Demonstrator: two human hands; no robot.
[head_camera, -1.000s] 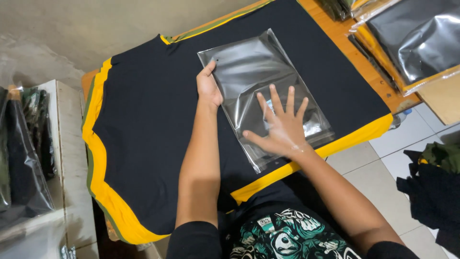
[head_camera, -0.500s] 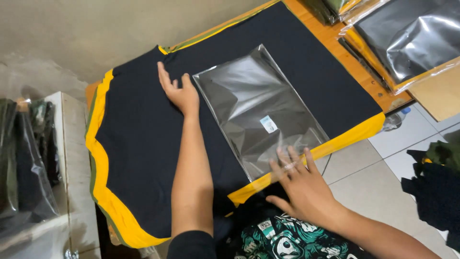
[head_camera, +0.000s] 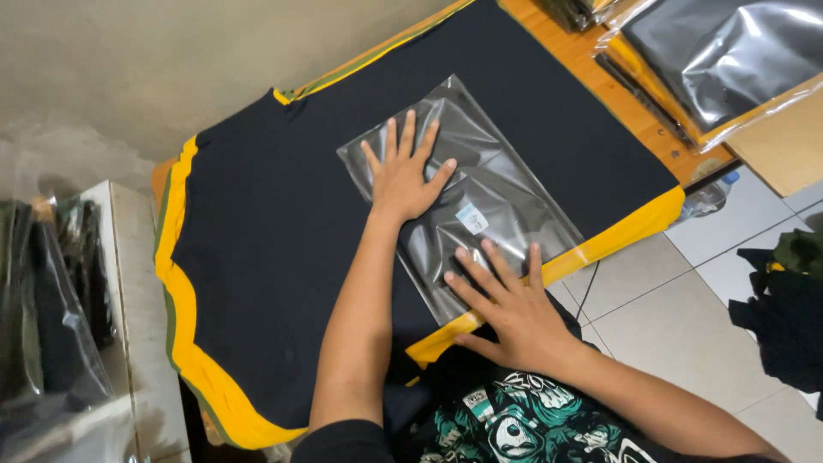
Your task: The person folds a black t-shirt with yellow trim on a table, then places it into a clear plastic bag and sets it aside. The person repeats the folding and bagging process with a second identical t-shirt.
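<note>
Overhead, one clear bag [head_camera: 463,201] with a dark garment inside lies on a black cloth [head_camera: 283,257] over yellow cloths [head_camera: 193,369] on a table [head_camera: 600,73]. Its long axis runs from upper left toward the near right edge. Both hands lie flat on it, fingers spread, gripping nothing: left hand [head_camera: 403,176] on the far half, right hand [head_camera: 510,309] at the near end. Nothing covers the bag but these two hands. More bagged garments [head_camera: 729,51], perhaps two, sit top right; dark clothes [head_camera: 784,326] lie on the tiled floor [head_camera: 669,317].
</note>
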